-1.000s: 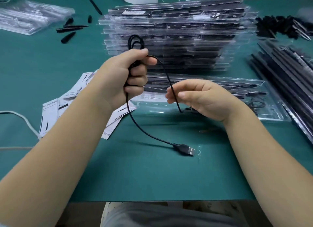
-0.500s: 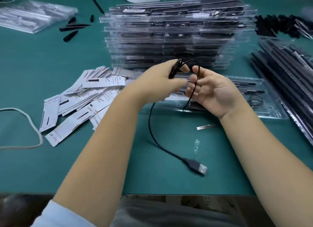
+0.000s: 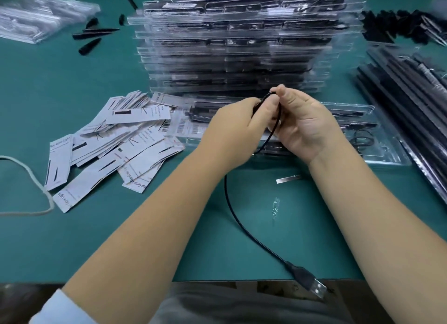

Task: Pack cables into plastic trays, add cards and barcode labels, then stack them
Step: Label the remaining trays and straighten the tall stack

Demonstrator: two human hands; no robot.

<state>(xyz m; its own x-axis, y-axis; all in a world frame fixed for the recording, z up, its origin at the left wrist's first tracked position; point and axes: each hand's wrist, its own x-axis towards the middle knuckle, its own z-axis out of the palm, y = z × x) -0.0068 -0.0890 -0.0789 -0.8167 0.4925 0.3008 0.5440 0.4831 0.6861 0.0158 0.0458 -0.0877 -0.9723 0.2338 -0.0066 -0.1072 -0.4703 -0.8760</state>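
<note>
In the head view, the left hand (image 3: 238, 128) grips a small coil of the one black cable (image 3: 232, 210), while the right hand (image 3: 303, 125) pinches the top of the loop between thumb and fingertip, both held just above the open plastic tray (image 3: 377, 152) near the middle of the bench (image 3: 72, 239). The cable's free tail hangs down and trails to the bench's near edge, ending in a single USB plug (image 3: 308, 281). The cable looks light, limp and springy, likely to uncoil unless held at the bundle itself. Behind the hands stands one tall stack of filled trays (image 3: 237, 45); cards (image 3: 116, 149) lie fanned toward the left edge, too many and too overlapped to count.
</note>
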